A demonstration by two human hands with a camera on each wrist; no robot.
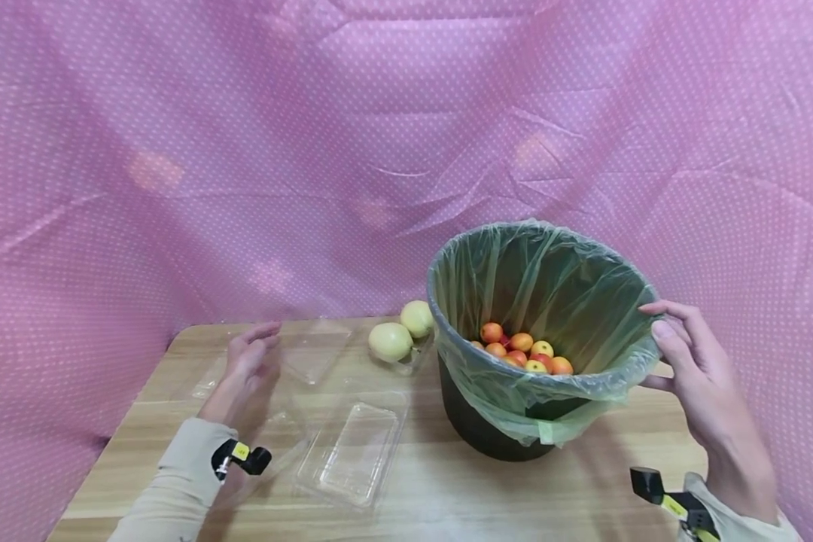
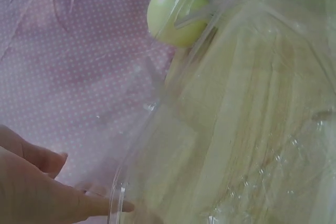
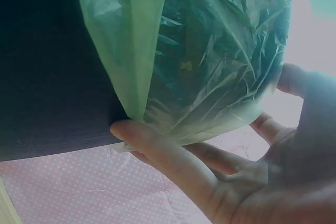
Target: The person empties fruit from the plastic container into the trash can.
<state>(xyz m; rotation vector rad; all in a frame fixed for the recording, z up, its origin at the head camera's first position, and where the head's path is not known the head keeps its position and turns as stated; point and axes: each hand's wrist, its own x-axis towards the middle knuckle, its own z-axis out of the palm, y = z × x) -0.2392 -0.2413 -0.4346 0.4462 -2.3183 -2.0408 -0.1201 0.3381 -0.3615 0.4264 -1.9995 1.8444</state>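
Note:
A black trash bin stands on the table, lined with a thin green bag folded over its rim. Several red, orange and yellow small fruits lie inside. My right hand holds the bin's right side at the rim, fingers spread over the liner. At the table's left, my left hand hovers among clear plastic containers. In the left wrist view, one fingertip meets the edge of a clear container; whether it presses on it I cannot tell. Two pale green round fruits sit left of the bin.
A clear rectangular container lies at the front of the wooden table. Another clear piece lies behind it, with more by the left arm. A pink dotted cloth hangs around the back and sides.

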